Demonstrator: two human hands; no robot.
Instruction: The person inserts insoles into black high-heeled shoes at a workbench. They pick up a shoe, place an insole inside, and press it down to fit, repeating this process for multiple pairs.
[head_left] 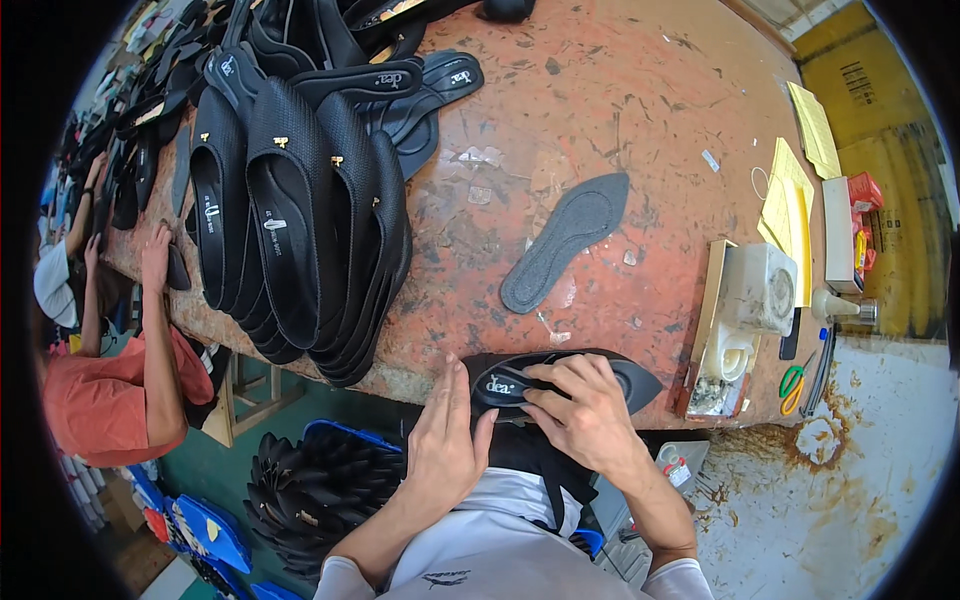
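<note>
Right, closest to me both hands are on a black pointed flat shoe (560, 380) at the near edge of the tabletop (620, 130). My left hand (447, 440) lies flat against the shoe's heel end, fingers extended and together, bracing rather than gripping. My right hand (583, 410) is curled over the opening, fingertips pressing down on the insole inside; it is not closed around the shoe. Just right of the shoe I see a grubby white glue container (755, 290), with green-handled scissors (792, 385) beside it. Further out, a loose dark grey insole (565, 240) lies alone on the worn red surface, well apart from the shoe. To the left, a stack of black flats (300, 220) leans in a row. Beyond the far left edge, another person in an orange shirt (100, 400) reaches up to the tabletop.
</note>
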